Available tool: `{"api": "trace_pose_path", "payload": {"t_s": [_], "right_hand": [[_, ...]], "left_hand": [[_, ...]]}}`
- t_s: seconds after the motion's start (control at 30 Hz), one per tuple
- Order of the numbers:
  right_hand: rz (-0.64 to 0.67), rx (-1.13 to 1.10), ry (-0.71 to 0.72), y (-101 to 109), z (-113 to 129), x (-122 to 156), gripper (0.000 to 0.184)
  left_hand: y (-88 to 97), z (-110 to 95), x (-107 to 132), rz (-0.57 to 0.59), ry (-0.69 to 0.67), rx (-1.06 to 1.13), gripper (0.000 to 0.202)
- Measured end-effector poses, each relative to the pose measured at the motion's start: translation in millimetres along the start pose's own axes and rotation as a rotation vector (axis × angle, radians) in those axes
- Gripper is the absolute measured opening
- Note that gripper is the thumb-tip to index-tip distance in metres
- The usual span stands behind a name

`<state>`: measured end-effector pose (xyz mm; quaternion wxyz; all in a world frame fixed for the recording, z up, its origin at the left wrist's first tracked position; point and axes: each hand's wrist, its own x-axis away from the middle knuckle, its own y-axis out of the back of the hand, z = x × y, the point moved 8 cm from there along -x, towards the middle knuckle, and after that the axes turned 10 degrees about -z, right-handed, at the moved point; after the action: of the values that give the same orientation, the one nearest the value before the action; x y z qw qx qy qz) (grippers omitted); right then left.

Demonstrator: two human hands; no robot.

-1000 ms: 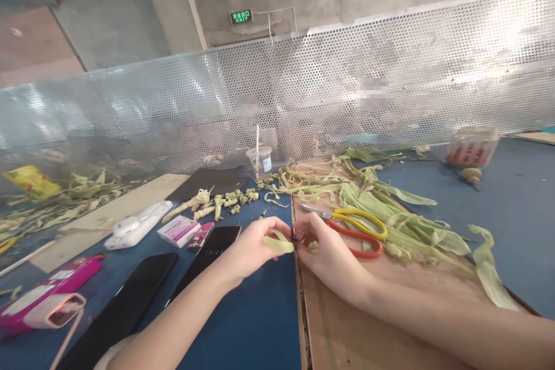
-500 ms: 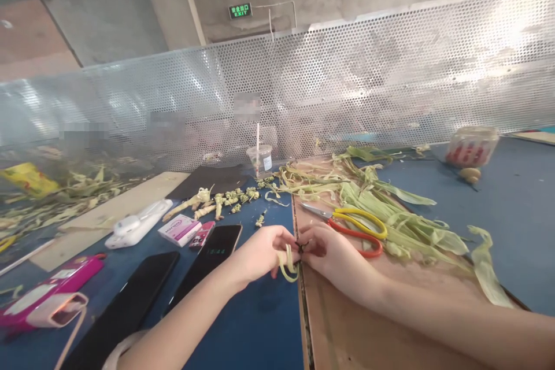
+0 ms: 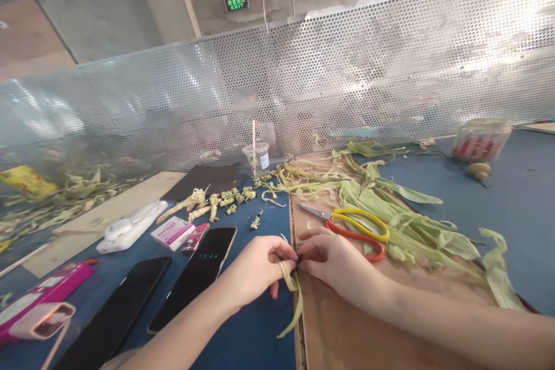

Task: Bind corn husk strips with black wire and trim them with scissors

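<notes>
My left hand (image 3: 265,266) is closed in a pinch, with a narrow pale green corn husk strip (image 3: 297,307) looped over its fingers and hanging below. Fingertip to fingertip with it, my right hand (image 3: 332,255) pinches a small dark piece (image 3: 299,260); its kind is hidden by the fingers. Both hands meet over the edge where the brown board (image 3: 342,329) borders the blue table (image 3: 255,324). Just beyond my right hand lie scissors (image 3: 359,225) with one yellow and one red handle. A small knotted husk piece (image 3: 255,221) lies past my left hand.
Loose green husks (image 3: 390,214) spread over the board's far right. Several knotted husk figures (image 3: 228,199) lie near a plastic cup (image 3: 256,157) with a straw. Two phones (image 3: 195,277), a small box (image 3: 172,233) and a magenta device (image 3: 47,298) are left. A perforated metal screen (image 3: 347,69) stands behind.
The husk strip was curled in a short loop under my left hand; now a longer tail hangs straight down. Both hands stay pinched together. The view has shifted slightly.
</notes>
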<state>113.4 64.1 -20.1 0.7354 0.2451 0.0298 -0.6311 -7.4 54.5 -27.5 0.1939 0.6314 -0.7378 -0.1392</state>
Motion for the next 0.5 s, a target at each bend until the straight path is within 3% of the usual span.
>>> {"api": "trace_pose_path", "payload": {"t_s": [0.5], "right_hand": [[0.005, -0.007, -0.024, -1.2, -5.9, 0.7, 0.011]], "left_hand": [[0.9, 1.7, -1.3, 0.015, -0.005, -0.007, 0.013]]}}
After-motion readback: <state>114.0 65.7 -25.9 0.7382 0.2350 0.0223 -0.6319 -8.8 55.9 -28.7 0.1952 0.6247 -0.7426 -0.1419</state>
